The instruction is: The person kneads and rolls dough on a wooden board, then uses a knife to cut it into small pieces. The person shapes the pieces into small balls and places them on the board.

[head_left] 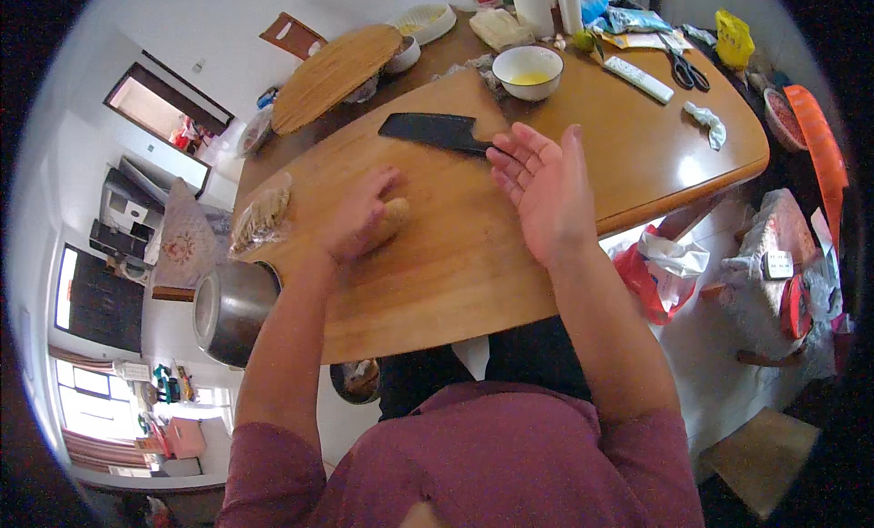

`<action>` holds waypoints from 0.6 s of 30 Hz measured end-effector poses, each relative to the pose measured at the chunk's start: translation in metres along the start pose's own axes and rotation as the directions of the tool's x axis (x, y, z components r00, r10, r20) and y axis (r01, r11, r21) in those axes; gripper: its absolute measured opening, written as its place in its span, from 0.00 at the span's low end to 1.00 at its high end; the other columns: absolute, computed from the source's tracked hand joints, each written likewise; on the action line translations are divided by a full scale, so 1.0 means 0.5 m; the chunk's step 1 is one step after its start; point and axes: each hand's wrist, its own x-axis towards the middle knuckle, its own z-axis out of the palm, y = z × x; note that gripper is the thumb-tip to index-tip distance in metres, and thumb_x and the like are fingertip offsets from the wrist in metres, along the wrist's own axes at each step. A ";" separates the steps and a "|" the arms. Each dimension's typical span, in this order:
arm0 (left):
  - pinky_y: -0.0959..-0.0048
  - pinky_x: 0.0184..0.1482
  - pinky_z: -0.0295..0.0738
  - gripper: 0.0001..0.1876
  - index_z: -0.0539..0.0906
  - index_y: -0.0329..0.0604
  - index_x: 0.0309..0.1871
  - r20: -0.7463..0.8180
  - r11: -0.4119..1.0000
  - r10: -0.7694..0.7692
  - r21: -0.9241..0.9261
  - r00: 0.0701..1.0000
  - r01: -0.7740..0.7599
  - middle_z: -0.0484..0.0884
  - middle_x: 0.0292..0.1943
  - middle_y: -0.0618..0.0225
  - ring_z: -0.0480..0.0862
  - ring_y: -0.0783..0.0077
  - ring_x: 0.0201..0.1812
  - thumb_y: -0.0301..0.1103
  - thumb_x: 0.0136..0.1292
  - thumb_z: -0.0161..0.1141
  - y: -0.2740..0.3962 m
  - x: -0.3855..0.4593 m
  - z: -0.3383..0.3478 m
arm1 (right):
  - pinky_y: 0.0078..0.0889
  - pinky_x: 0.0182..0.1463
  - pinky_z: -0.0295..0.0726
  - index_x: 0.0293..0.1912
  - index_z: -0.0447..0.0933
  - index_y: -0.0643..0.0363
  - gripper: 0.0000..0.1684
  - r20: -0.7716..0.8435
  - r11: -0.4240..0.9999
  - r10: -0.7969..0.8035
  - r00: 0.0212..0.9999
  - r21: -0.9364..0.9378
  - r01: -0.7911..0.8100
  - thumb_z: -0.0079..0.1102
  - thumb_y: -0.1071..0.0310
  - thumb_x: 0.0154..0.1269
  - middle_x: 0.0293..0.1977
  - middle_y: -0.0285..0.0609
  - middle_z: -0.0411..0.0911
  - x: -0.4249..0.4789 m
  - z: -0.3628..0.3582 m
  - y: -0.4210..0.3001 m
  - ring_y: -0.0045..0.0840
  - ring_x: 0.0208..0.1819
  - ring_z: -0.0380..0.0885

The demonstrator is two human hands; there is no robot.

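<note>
My left hand [356, 217], slightly blurred, is curled over a pale lump of dough [392, 221] on the wooden board [437, 275]. Part of the lump shows past my thumb; the palm hides the rest. Palm turned up and thumb apart, my right hand [546, 180] holds nothing above the board's right side. A dark-bladed cleaver [430, 130] lies flat beyond both hands. Its handle runs behind the right fingertips, which hide the end. Left of my left hand, a clear plastic bag [263, 214] with pale strips in it lies on the board.
On the table [655, 145] stand a white bowl [528, 74] with yellow liquid, scissors [686, 70], a white power strip [638, 79] and a crumpled tissue [707, 124]. A round wooden board [338, 77] leans at the back left. A metal pot [235, 313] is near my left forearm.
</note>
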 end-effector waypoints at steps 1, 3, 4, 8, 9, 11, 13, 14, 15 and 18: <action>0.58 0.79 0.55 0.42 0.71 0.40 0.74 -0.036 0.987 -0.087 -0.140 0.996 0.081 0.69 0.75 0.53 0.66 0.52 0.77 0.68 0.72 0.47 -0.019 0.006 0.001 | 0.36 0.67 0.70 0.65 0.69 0.63 0.45 0.004 1.000 0.001 1.000 -0.026 -0.001 0.30 0.30 0.80 0.55 0.46 0.78 0.002 -0.004 0.003 0.31 0.58 0.76; 0.59 0.78 0.56 0.40 0.71 0.39 0.74 -0.088 0.923 -0.226 -0.338 0.970 0.184 0.69 0.76 0.53 0.67 0.52 0.76 0.66 0.77 0.42 -0.047 0.016 -0.006 | 0.37 0.67 0.70 0.65 0.71 0.62 0.46 0.015 0.997 0.002 1.000 -0.080 0.000 0.30 0.29 0.79 0.55 0.46 0.79 0.008 -0.012 0.012 0.32 0.58 0.77; 0.59 0.78 0.57 0.39 0.71 0.38 0.74 -0.114 0.894 -0.275 -0.395 0.955 0.211 0.68 0.76 0.52 0.67 0.51 0.76 0.65 0.78 0.41 -0.057 0.019 -0.014 | 0.36 0.67 0.70 0.65 0.71 0.62 0.46 0.014 0.996 0.009 1.000 -0.085 -0.008 0.30 0.29 0.79 0.55 0.46 0.79 0.010 -0.014 0.014 0.32 0.58 0.77; 0.58 0.78 0.56 0.42 0.71 0.36 0.74 -0.123 0.937 -0.327 0.089 0.937 0.338 0.74 0.71 0.47 0.66 0.46 0.76 0.67 0.75 0.45 0.087 0.023 -0.073 | 0.35 0.67 0.70 0.65 0.71 0.62 0.46 0.016 0.990 -0.006 1.000 -0.139 0.008 0.29 0.29 0.79 0.55 0.46 0.79 0.012 -0.018 0.013 0.32 0.58 0.77; 0.57 0.78 0.57 0.43 0.71 0.35 0.74 -0.194 0.926 -0.223 0.264 0.955 0.270 0.73 0.71 0.46 0.67 0.46 0.75 0.68 0.73 0.48 0.097 0.007 -0.053 | 0.35 0.67 0.70 0.65 0.71 0.62 0.46 0.023 0.986 -0.019 1.000 -0.165 0.023 0.28 0.29 0.79 0.56 0.46 0.79 0.013 -0.018 0.011 0.31 0.58 0.77; 0.55 0.77 0.58 0.46 0.70 0.33 0.73 -0.280 0.785 0.006 0.596 0.960 0.169 0.73 0.71 0.44 0.69 0.45 0.74 0.69 0.69 0.53 0.126 -0.053 0.000 | 0.35 0.67 0.70 0.65 0.71 0.62 0.46 0.017 0.984 -0.011 1.000 -0.176 0.013 0.28 0.29 0.79 0.56 0.46 0.79 0.018 -0.019 0.013 0.31 0.59 0.77; 0.53 0.77 0.58 0.49 0.68 0.32 0.74 -0.333 0.791 0.056 0.590 0.941 0.161 0.73 0.70 0.43 0.70 0.44 0.73 0.69 0.64 0.59 0.156 -0.085 0.059 | 0.36 0.69 0.68 0.66 0.70 0.63 0.46 0.033 0.985 0.013 0.999 -0.171 -0.007 0.28 0.29 0.79 0.57 0.47 0.78 0.014 -0.016 0.022 0.32 0.61 0.75; 0.52 0.77 0.58 0.51 0.67 0.31 0.74 -0.360 0.794 0.077 0.586 0.930 0.161 0.73 0.70 0.42 0.71 0.44 0.72 0.69 0.62 0.62 0.164 -0.094 0.076 | 0.36 0.71 0.66 0.67 0.69 0.64 0.46 0.051 0.987 0.030 0.998 -0.158 -0.021 0.29 0.29 0.80 0.58 0.49 0.78 0.010 -0.011 0.027 0.33 0.63 0.74; 0.52 0.76 0.59 0.51 0.66 0.32 0.75 -0.333 0.803 0.033 0.570 0.942 0.173 0.73 0.70 0.43 0.71 0.44 0.72 0.66 0.61 0.65 0.167 -0.086 0.073 | 0.36 0.73 0.64 0.68 0.69 0.64 0.47 0.071 0.989 0.034 0.997 -0.148 -0.023 0.29 0.30 0.80 0.60 0.50 0.77 0.010 -0.002 0.027 0.33 0.64 0.73; 0.52 0.75 0.61 0.52 0.65 0.36 0.76 -0.240 0.817 -0.137 0.521 0.961 0.247 0.73 0.71 0.47 0.73 0.48 0.71 0.63 0.57 0.71 0.181 -0.040 0.039 | 0.37 0.80 0.56 0.72 0.64 0.68 0.47 0.205 0.955 0.039 0.978 -0.296 0.024 0.29 0.32 0.81 0.68 0.54 0.70 0.026 0.050 0.069 0.36 0.72 0.66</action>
